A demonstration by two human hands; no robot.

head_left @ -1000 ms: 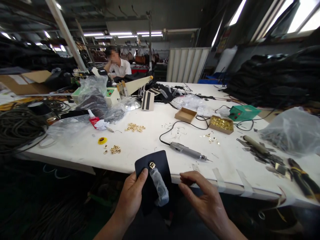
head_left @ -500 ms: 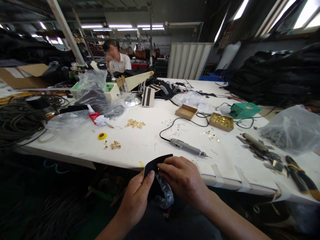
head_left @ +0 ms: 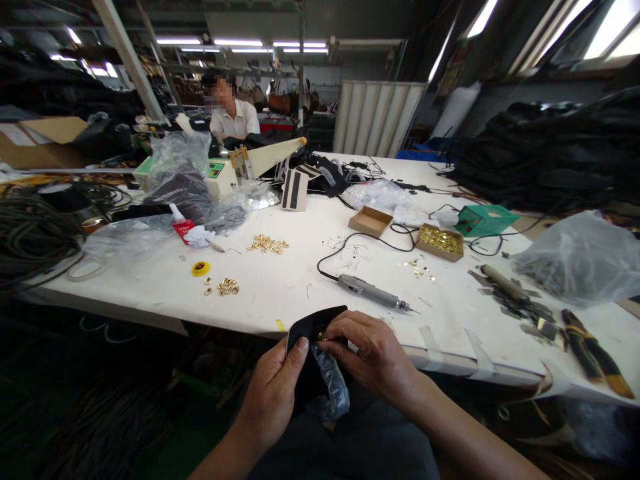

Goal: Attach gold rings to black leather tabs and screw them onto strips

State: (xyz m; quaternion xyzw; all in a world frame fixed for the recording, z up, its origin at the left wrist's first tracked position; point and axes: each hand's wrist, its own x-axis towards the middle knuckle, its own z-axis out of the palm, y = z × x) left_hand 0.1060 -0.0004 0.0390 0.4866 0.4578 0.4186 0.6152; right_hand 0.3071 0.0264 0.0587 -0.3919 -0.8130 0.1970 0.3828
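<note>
My left hand (head_left: 273, 377) grips the near left side of a black piece of bag material (head_left: 306, 325), its thumb pressed on the face. A small gold metal fitting (head_left: 321, 337) shows against the black piece, pinched at the fingertips of my right hand (head_left: 370, 350). Crumpled clear plastic wrap (head_left: 334, 387) hangs below, between the hands. Beyond, on the white table, lie a grey electric screwdriver (head_left: 373, 292) and a small pile of gold fittings (head_left: 229, 287). What lies behind the black piece is hidden.
More gold fittings (head_left: 269, 244) lie farther back, near a yellow tape roll (head_left: 201, 269). A cardboard box of gold pieces (head_left: 440, 241) stands beside a green power box (head_left: 486, 220). Pliers (head_left: 595, 353) rest at the right edge. A person in a white shirt (head_left: 239, 120) sits across.
The gold fitting now shows at my right fingertips, which have shifted slightly right. My left hand keeps its grip on the black piece. The view has turned a little.
</note>
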